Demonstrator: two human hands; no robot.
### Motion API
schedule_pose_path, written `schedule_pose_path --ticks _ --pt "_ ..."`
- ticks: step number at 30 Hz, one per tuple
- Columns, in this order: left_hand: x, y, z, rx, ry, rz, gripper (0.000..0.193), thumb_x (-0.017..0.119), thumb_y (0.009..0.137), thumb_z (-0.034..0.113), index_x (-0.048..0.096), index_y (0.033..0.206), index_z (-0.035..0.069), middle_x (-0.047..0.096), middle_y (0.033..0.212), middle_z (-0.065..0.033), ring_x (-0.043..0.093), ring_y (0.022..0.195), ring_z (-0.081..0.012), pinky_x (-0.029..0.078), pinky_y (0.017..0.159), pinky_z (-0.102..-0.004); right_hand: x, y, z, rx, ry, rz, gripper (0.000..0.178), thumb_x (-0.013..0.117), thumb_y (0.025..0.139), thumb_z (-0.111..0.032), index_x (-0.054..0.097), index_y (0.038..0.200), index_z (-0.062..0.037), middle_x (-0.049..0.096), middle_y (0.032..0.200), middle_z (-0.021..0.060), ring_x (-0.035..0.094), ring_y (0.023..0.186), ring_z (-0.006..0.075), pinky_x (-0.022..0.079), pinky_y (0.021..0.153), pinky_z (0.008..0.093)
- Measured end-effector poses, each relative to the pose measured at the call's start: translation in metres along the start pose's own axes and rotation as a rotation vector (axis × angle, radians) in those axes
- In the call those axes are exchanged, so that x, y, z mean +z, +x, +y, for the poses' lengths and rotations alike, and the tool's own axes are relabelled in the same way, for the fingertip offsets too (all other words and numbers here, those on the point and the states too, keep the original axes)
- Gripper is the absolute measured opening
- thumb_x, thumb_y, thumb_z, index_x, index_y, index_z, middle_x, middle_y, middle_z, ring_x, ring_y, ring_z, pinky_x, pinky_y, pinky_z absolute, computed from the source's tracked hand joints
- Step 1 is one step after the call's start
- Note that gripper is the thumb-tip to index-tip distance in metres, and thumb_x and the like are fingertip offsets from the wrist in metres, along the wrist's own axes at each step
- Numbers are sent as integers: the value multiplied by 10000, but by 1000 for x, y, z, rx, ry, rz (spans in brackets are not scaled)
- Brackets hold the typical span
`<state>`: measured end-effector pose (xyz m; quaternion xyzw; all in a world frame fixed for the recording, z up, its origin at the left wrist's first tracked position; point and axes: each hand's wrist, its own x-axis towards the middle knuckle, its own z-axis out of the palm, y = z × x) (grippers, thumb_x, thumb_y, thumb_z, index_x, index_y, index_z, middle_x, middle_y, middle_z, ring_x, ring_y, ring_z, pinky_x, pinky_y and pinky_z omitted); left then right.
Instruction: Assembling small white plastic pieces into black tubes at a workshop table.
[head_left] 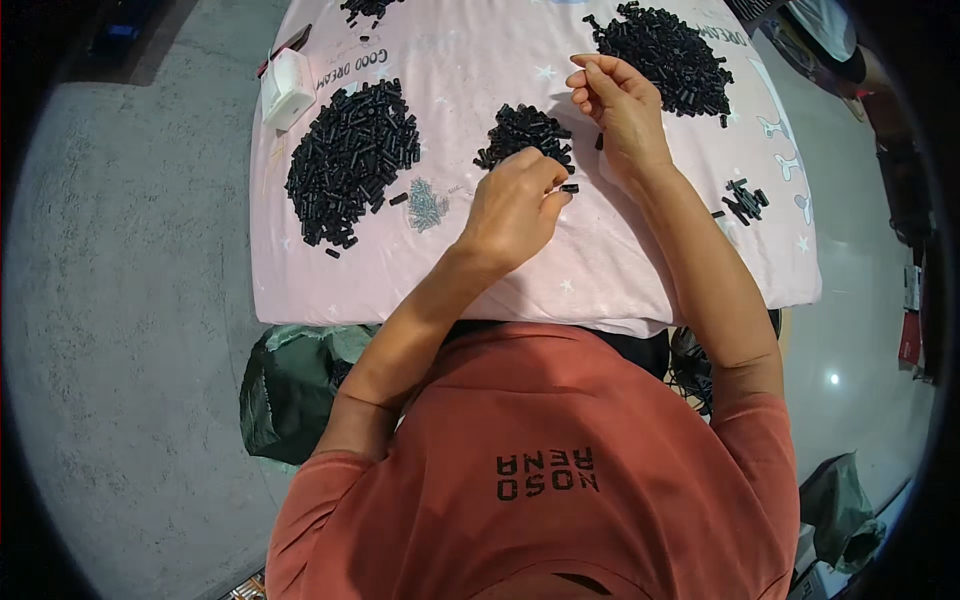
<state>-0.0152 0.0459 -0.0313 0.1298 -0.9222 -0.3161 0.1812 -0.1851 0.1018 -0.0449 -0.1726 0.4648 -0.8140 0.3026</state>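
Observation:
My left hand (512,208) is closed at the near edge of the middle pile of small black cylindrical pieces (525,127). One short black cylindrical piece (569,188) shows at its thumb and fingertips. Raised beside the large far-right pile of black pieces (662,60), my right hand (630,115) has its thumb and fingers pinched together; whatever they hold, if anything, is too small to make out. A wide heap of black pieces (350,165) lies on the left, with a patch of small silvery pieces (427,205) beside it.
A pink printed cloth (400,285) covers the table. At its left edge stands a white box (287,90). Several black pieces (745,202) lie loose near the right edge, and another small pile (367,9) sits at the far side. A dark green bag (295,390) is below the near-left edge.

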Motion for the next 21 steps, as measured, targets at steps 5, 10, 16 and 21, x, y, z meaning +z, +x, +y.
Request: schedule_pose_path --ticks 5,10,16,21 --pt "-1 -3 1 24 82 -6 92 675 807 11 641 890 -13 609 824 -134 617 724 -280 488 652 -362 4 -4 2 -26 -43 -71 178 553 979 -103 663 1068 6 666 839 46 573 698 69 464 637 198" --pt "-22 -8 -8 -34 -8 192 89 666 834 -1 631 914 -15 636 779 -114 589 650 -184 482 625 -297 6 -8 -1 20 -163 -300 162 574 971 -108 667 1063 -12 658 859 18 557 726 59 438 672 197" --pt "-43 -11 -5 -39 3 280 123 666 820 -22 599 922 -6 651 823 -142 651 712 -263 516 660 -336 11 -20 2 52 -335 -606 130 632 917 -71 664 1023 -2 661 887 8 600 813 74 497 766 228" --pt "-44 -12 -3 -27 -31 299 116 660 834 -9 604 934 4 663 838 -130 658 734 -241 524 683 -327 10 -19 6 116 -300 -793 153 657 931 -102 664 1058 -18 669 937 3 611 867 78 496 821 229"
